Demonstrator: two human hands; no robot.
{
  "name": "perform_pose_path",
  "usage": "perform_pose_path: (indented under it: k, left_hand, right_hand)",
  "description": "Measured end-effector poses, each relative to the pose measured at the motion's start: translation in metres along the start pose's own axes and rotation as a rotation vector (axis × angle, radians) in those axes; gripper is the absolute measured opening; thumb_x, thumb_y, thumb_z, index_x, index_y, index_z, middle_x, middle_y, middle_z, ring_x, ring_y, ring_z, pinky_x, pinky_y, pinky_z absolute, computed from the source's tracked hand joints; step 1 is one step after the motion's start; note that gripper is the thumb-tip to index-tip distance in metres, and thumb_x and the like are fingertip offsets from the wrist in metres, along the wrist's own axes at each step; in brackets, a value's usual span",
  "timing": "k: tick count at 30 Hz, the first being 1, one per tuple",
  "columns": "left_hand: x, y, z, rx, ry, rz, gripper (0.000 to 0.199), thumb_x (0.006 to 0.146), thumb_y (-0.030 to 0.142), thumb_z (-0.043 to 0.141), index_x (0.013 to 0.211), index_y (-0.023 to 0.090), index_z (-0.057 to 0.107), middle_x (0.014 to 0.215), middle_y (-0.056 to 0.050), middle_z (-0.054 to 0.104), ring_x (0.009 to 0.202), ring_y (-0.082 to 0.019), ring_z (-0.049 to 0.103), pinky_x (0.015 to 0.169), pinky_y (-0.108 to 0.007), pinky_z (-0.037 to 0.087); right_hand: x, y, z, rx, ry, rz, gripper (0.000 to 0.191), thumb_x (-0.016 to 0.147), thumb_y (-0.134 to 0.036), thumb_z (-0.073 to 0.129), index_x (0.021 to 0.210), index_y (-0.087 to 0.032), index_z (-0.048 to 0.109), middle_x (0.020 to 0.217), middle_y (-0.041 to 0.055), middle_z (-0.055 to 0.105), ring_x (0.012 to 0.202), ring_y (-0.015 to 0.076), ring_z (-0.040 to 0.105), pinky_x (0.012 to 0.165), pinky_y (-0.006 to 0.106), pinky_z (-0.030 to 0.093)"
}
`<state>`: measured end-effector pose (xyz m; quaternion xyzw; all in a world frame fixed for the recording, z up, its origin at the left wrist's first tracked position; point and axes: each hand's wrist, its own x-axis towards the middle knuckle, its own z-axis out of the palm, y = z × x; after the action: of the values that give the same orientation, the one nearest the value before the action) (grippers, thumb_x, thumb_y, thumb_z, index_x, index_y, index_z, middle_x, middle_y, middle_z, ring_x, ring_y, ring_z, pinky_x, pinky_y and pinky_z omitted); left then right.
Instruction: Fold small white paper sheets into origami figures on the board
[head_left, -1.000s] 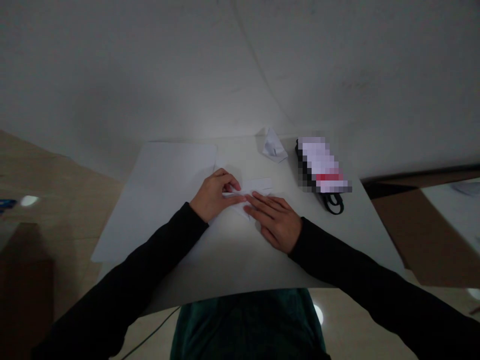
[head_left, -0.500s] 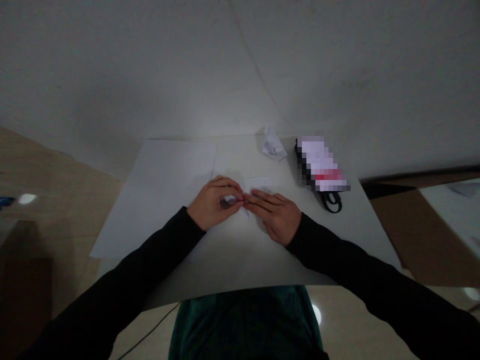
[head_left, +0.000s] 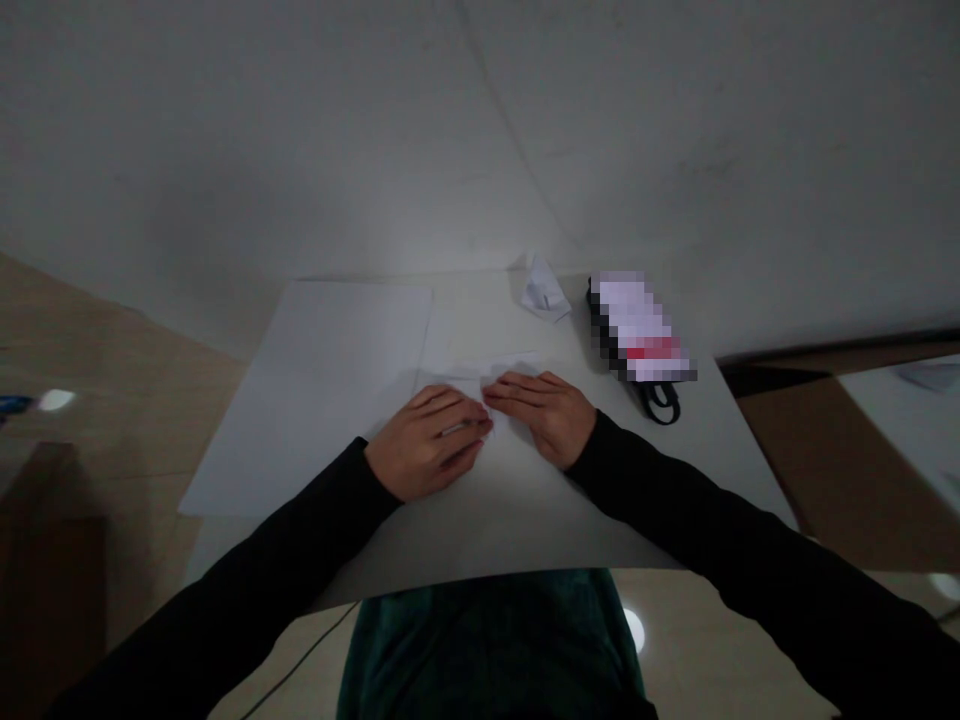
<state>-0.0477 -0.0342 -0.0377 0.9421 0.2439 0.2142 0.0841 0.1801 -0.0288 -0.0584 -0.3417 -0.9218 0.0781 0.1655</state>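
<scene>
In the head view, a small folded paper [head_left: 499, 364] is lying around the middle of the white counter [head_left: 480, 535], partly hidden by the hands. The left hand [head_left: 431, 442] is curving its fingers over it from the left, while the right hand [head_left: 549, 412] is reaching in from the right with fingers extended; whether either is pinching the paper, I cannot tell. A large white sheet [head_left: 322, 390] is covering the left side. Beyond the hands, a peaked paper shape [head_left: 544, 292] is sitting near the wall [head_left: 375, 150], left of a pixelated object [head_left: 637, 325] with a black loop [head_left: 663, 402].
</scene>
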Motion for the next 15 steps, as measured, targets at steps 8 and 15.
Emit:
perform_pose_path:
  k: [8,15]
  left_hand:
    - [-0.005,-0.002,-0.002,-0.067,-0.05,0.045,0.033,0.086,0.012,0.051,0.118,0.015,0.061,0.115,-0.012,0.064,0.109,-0.022,0.058,0.094,-0.04,0.051]
    - [-0.008,0.016,-0.004,0.031,-0.107,-0.004,0.036,0.086,0.013,0.05,0.121,0.012,0.058,0.12,-0.014,0.061,0.116,-0.026,0.053,0.098,-0.043,0.05]
  right_hand:
    - [-0.002,0.002,0.003,0.008,0.006,-0.011,0.055,0.078,-0.002,0.043,0.128,-0.019,0.056,0.133,0.0029,0.059,0.125,0.018,0.05,0.087,0.036,0.045]
    - [-0.002,0.001,0.002,0.008,-0.004,-0.007,0.051,0.081,-0.002,0.042,0.127,-0.018,0.057,0.133,0.0032,0.059,0.125,0.0178,0.05,0.088,0.037,0.046]
